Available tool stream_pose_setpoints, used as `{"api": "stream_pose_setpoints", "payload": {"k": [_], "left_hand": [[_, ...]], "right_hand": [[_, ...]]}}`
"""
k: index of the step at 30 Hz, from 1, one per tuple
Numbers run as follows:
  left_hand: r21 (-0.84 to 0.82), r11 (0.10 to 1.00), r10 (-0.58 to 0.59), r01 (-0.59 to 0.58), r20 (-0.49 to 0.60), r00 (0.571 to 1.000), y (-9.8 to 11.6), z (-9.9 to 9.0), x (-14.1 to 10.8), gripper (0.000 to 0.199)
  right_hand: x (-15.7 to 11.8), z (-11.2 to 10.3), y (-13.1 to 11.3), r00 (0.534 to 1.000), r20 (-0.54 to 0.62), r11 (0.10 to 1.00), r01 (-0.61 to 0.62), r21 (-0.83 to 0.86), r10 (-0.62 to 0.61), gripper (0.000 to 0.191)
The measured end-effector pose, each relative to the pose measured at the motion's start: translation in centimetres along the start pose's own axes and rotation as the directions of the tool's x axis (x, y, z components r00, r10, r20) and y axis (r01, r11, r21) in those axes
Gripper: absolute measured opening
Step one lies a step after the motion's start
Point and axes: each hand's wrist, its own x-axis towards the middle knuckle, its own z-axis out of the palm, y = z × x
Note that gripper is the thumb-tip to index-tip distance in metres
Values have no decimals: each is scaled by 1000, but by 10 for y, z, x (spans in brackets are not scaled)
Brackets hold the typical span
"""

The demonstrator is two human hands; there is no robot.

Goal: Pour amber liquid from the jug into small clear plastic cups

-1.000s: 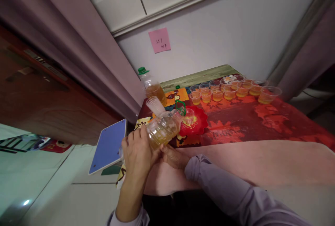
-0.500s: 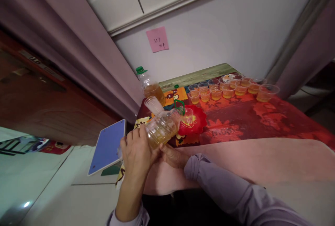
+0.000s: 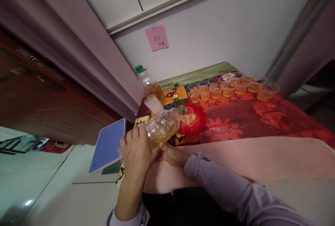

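Note:
A clear plastic bottle of yellowish liquid lies tilted across the middle, its neck with a green handle ring pointing right. My left hand is wrapped round its lower end. Under its side, my right hand grips it from below, fingers partly hidden. The bottle's mouth is at a clear plastic cup on a red scalloped plate. Behind the bottle leans a stack of clear cups. Whether liquid is flowing I cannot tell.
A second bottle with a green cap stands at the back left. Several cups of amber liquid stand in rows at the back right. A green cap lies near the wall. Left of the table is a blue board.
Both hands and the tilted bottle stay almost in place. The view has shifted very slightly.

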Motion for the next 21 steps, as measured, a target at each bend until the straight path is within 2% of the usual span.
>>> {"api": "stream_pose_setpoints", "payload": {"k": [9,15,21], "left_hand": [[15,1000,27,-26,-62,998,0,5,-1,77],[15,1000,15,-14,-38,999,2,3,0,77],[13,1000,22,-22,-36,999,0,5,1,85]], "right_hand": [[0,0,1,1000,3,1000,-9,-25,9,86],[1,-3,4,1000,2,1000,-9,-6,9,82],[3,-2,5,1000,6,1000,7,-23,-7,89]]}}
